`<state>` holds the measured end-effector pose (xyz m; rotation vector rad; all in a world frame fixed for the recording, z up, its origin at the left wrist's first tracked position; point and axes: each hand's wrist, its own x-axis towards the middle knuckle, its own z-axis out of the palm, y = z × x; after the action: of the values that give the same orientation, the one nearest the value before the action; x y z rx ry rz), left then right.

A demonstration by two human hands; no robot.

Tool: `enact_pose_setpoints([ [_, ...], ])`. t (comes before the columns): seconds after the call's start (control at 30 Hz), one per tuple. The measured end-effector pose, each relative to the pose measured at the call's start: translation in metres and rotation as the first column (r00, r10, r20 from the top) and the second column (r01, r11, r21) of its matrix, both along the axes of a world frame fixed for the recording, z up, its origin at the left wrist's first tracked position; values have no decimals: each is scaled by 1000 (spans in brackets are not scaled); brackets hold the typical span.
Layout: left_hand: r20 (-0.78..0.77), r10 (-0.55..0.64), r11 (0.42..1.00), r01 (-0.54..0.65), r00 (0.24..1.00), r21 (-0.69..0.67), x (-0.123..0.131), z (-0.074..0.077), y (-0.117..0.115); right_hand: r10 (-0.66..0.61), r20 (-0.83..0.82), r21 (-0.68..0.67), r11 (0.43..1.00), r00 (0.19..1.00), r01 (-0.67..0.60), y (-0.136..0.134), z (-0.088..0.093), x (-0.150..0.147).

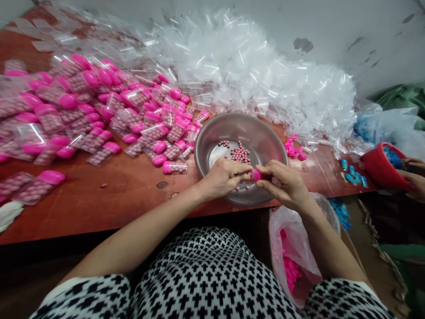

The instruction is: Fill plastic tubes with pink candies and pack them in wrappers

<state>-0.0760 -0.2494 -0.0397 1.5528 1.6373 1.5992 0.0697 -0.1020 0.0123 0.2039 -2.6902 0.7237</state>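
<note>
Over the front part of a grey metal bowl (203,146), my two hands meet at a small clear container (247,178) with pink beads inside. My left hand (226,177) is closed around its body, which the fingers mostly hide. On its right end is a bright pink cap (256,175), pinched between the thumb and fingers of my right hand (285,182). Whether the cap sits fully on the container cannot be made out. Loose pink beads (240,155) lie in the bowl below.
Capped bead-filled containers (133,110) heap up at left. Clear empty containers (232,66) pile along the wall. Pink caps (293,148) lie right of the bowl; more fill a plastic bag (277,235) below. Another person's hand (416,179) is at a red bowl (375,166) near blue pieces (352,170).
</note>
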Motion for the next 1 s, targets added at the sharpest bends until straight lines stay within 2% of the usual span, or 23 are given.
enact_pose_setpoints([
  [0.07,-8,-38,999,38,999,-21,0,0,1,34,41,-24,999,999,-33,3,1,-2],
  [0.13,25,-40,998,41,999,-46,-2,1,3,6,50,-50,999,999,-4,5,0,-6],
  [0.2,170,-21,998,31,985,-54,-4,4,6,-87,34,-136,986,996,91,7,-3,-9],
  [0.23,283,-17,998,33,959,-53,-6,6,8,-142,26,-226,963,990,144,8,-5,-10],
  [0.27,407,-18,998,40,913,-47,-7,8,9,-181,26,-349,920,983,179,8,-7,-10],
  [0.3,522,-19,998,46,853,-38,-8,11,10,-200,32,-489,851,979,190,9,-9,-10],
  [0.37,671,-16,999,44,741,-25,-10,15,11,-189,51,-732,661,981,165,10,-15,-7],
  [0.43,713,-5,999,26,701,-19,-10,18,10,-179,76,-851,501,981,157,11,-19,-4],
  [0.5,664,-7,1000,20,747,-12,-8,19,8,-203,115,-886,421,972,192,12,-21,-5],
  [0.6,479,-7,1000,2,878,10,-6,18,5,-151,180,-904,364,972,224,13,-17,-11],
  [0.7,281,59,997,-71,958,35,-4,14,5,113,301,-919,301,947,256,12,-13,-19],
  [0.77,224,105,992,-119,969,50,-4,10,5,267,363,-922,241,893,302,9,-12,-24],
  [0.8,220,117,990,-132,969,56,-3,8,5,301,374,-923,213,877,320,7,-13,-26],
  [0.87,235,122,988,-140,964,65,-2,6,3,296,360,-932,158,885,326,1,-17,-29],
  [1.0,236,127,985,-150,963,80,-1,8,0,197,283,-959,48,939,279,-11,-24,-35],
])
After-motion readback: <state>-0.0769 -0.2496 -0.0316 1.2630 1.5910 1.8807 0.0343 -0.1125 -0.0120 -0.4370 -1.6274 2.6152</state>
